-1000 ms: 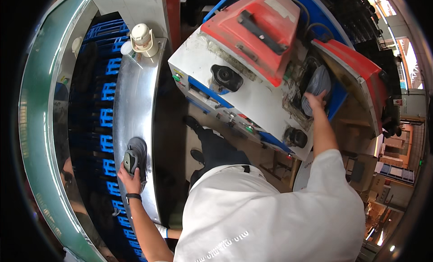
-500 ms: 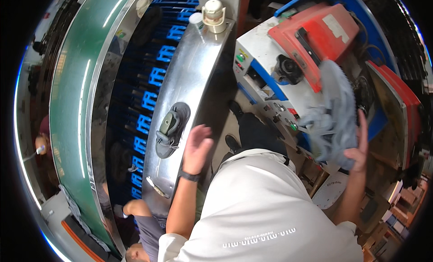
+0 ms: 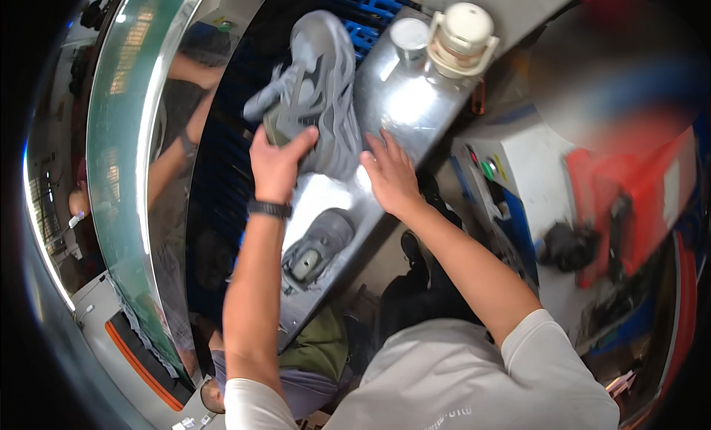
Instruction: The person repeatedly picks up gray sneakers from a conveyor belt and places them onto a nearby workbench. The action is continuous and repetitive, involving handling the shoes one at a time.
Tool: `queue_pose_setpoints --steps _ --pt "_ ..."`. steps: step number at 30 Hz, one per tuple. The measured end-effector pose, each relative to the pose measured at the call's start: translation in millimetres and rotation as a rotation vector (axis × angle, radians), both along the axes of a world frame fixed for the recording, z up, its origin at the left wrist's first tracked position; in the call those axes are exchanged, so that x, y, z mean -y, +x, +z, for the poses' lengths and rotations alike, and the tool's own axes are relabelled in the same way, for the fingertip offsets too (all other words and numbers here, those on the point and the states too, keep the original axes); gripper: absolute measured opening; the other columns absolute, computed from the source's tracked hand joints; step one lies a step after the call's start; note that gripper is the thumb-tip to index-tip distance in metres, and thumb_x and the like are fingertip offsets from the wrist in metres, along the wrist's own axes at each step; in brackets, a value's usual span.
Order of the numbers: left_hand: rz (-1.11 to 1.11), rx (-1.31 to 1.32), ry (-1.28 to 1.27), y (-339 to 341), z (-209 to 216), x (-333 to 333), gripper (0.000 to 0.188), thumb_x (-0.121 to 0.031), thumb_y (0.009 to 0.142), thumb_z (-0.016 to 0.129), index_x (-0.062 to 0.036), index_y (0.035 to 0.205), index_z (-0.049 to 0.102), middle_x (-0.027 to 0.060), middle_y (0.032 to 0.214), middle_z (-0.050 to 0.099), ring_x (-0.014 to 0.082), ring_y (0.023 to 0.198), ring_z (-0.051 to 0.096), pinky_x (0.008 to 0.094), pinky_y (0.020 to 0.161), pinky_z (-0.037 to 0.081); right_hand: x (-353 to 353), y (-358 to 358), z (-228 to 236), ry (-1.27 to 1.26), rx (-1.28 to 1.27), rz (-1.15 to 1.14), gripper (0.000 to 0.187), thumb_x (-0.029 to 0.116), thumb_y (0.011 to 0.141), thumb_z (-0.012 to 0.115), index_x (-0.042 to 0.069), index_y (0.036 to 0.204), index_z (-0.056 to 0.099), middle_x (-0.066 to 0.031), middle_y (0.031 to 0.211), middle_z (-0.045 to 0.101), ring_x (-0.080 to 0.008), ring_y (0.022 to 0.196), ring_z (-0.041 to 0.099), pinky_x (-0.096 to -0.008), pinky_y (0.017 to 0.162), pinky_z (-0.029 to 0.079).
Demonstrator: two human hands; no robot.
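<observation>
Grey shoe [image 3: 318,97]: in your left hand [image 3: 280,163], toe pointing away from you.
Left grip: closed around the shoe's heel end, thumb along its side.
Right hand [image 3: 391,177]: spread wide, just beside the shoe; whether it touches, I cannot tell.
Metal table [image 3: 437,111]: beneath your hands, with a dark shoe [image 3: 333,227] between your forearms and a cream bottle [image 3: 461,41] beyond your right hand.

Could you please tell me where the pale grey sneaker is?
In the head view, the pale grey sneaker is upper left of centre, gripped in the left hand, left of the cream bottle.
</observation>
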State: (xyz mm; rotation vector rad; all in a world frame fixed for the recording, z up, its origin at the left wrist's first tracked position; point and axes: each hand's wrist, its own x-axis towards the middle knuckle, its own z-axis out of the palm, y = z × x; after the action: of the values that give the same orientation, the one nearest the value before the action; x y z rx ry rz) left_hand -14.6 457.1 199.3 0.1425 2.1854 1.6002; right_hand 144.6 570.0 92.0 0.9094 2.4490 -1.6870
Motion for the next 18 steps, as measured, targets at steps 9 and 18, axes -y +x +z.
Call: queue_pose_setpoints --steps 9,18 --pt "-0.198 -0.722 -0.651 -200 -124 -89 0.074 -0.049 0.072 0.089 -0.0063 0.129 0.067 0.02 0.118 0.074 0.0379 0.109 0.07 0.0465 0.093 0.056 -6 -69 -75 0.729 -0.043 0.387 0.068 0.053 0.098 0.056 0.024 0.159 0.044 -0.0109 0.17 0.028 -0.031 0.157 0.022 -0.0559 0.127 0.016" --pt "0.225 -1.383 -0.441 -278 -187 -11 0.055 -0.048 0.098 0.067 -0.0048 0.131 0.066 0.0207 0.122 0.07 0.0429 0.114 0.065 0.0512 0.099 0.052 -8 -76 -82 0.745 -0.086 0.318 0.071 0.053 0.092 0.066 0.024 0.154 0.049 -0.0094 0.167 0.033 -0.0297 0.156 0.026 -0.0536 0.127 0.017"
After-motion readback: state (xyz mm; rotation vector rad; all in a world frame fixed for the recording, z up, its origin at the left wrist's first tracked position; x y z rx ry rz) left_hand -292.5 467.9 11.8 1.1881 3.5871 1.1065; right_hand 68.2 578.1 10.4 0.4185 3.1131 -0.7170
